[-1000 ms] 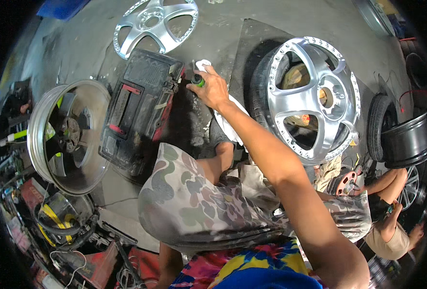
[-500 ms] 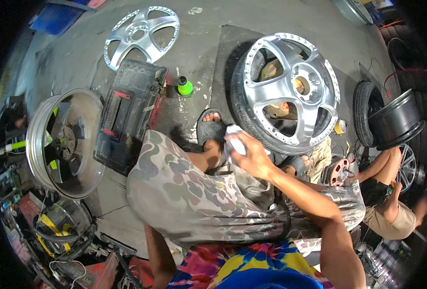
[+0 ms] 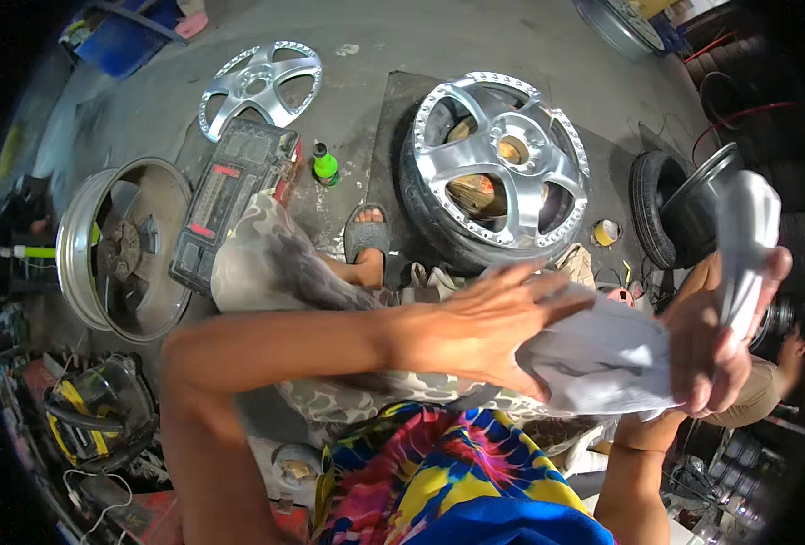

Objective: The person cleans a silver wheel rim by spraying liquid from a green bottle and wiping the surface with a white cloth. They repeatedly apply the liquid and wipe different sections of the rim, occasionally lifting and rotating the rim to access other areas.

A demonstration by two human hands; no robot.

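Note:
A whitish-grey cloth (image 3: 602, 354) is spread out in front of me, above my camouflage trousers (image 3: 257, 263). My right hand (image 3: 725, 363) is closed on its right part, and a bunched fold stands up above the fingers. My left hand (image 3: 475, 331) reaches across from the left with its fingers spread and stretched, somewhat blurred. Its thumb and fingers touch the cloth's left edge without visibly closing on it. Beyond my hands, a polished five-spoke wheel face (image 3: 516, 154) rests on a black tyre (image 3: 421, 213). My sandalled foot (image 3: 366, 236) is beside it.
A black toolbox (image 3: 239, 177) and a green bottle (image 3: 325, 166) are at left, near an upright wheel barrel (image 3: 125, 250). Another spoked wheel face (image 3: 257, 86) lies farther back. A tyre (image 3: 652, 209) and dark rim (image 3: 698, 204) stand at right. Another person (image 3: 748, 386) sits at lower right.
My right hand has drawn back from beside my foot to the right with the cloth, which is now spread wider. My left arm has swung in to meet it. The view has shifted slightly.

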